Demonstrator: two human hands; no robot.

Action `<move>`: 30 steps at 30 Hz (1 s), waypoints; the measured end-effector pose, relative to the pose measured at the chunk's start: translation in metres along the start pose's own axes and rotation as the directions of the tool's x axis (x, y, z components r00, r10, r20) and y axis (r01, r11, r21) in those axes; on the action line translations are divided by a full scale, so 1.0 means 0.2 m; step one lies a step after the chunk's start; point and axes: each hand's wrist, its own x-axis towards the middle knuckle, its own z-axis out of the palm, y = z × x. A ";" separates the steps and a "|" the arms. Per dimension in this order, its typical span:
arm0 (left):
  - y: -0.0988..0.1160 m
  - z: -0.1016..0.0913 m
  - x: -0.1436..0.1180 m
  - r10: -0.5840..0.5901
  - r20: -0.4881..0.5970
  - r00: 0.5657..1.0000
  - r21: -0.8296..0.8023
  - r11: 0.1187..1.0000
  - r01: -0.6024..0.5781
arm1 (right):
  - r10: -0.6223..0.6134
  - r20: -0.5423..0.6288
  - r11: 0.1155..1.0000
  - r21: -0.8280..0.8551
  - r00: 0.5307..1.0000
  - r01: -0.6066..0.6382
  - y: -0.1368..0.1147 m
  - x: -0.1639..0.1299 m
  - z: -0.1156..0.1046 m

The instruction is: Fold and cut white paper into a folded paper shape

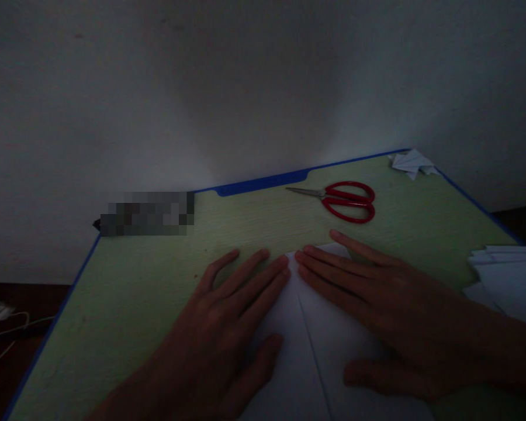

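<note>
On the near bench [114,304], resting left hand [217,321] and right hand [390,295] across white paper [296,351], seemingly folded, though dimly seen. Holding fingers [263,282] straight, outstretched.

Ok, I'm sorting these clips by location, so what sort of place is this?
Probably an indoor desk or study corner, perhaps at home: a green tabletop with blue edging stands by a plain wall, with red-handled scissors and a pile of white paper on it.

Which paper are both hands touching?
The creased sheet under the left hand and right hand; the paper stack lies at the right edge, the folded paper in the far right corner.
</note>
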 end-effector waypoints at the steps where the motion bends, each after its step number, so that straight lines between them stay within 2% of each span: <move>1: 0.00 0.00 0.00 -0.002 -0.003 1.000 -0.007 1.000 0.002 | 0.000 -0.003 1.000 -0.006 1.000 0.000 0.00 0.00 0.00; 18: 0.00 0.01 -0.01 -0.006 0.014 1.000 -0.011 1.000 0.007 | 0.010 -0.016 1.000 -0.018 1.000 -0.010 -0.02 -0.01 0.00; 30: 0.01 0.03 -0.03 -0.009 0.079 0.997 0.082 0.997 0.002 | 0.040 0.001 0.999 0.007 0.999 -0.040 0.04 -0.03 -0.01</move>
